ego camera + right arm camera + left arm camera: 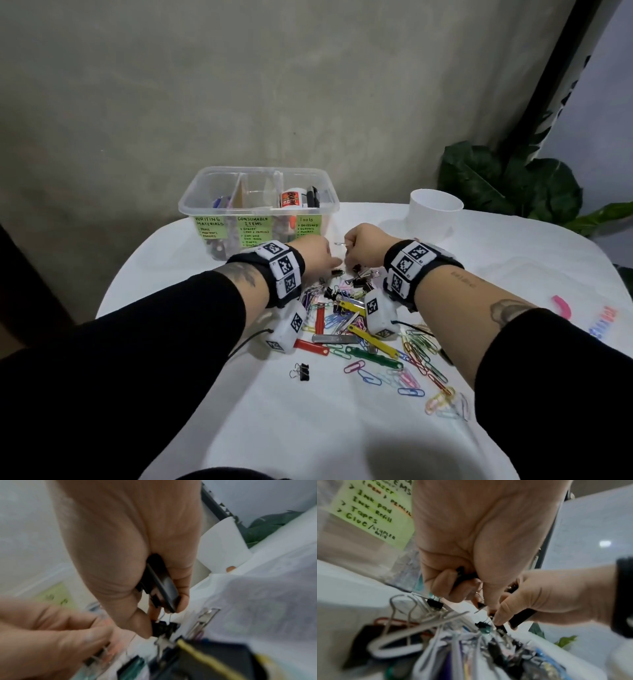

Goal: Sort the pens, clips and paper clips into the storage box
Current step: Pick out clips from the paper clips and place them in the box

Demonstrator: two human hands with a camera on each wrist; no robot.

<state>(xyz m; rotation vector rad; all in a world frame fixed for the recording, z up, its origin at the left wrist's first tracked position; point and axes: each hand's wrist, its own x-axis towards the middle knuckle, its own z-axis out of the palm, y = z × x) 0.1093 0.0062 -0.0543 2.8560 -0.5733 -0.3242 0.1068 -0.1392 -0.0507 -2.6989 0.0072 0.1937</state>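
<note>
Small black binder clips [356,279] at the pile's far edge: right hand [363,245] already curled round several, left hand [317,255] likewise. Don't overfill fists; carry them to clear plastic storage box [329,205] just beyond on surface [308,428].

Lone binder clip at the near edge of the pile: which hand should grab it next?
Left, probably. The lone binder clip lies on the left hand's side, below its wrist. The right hand already grips a large black clip and reaches farther across.
</note>
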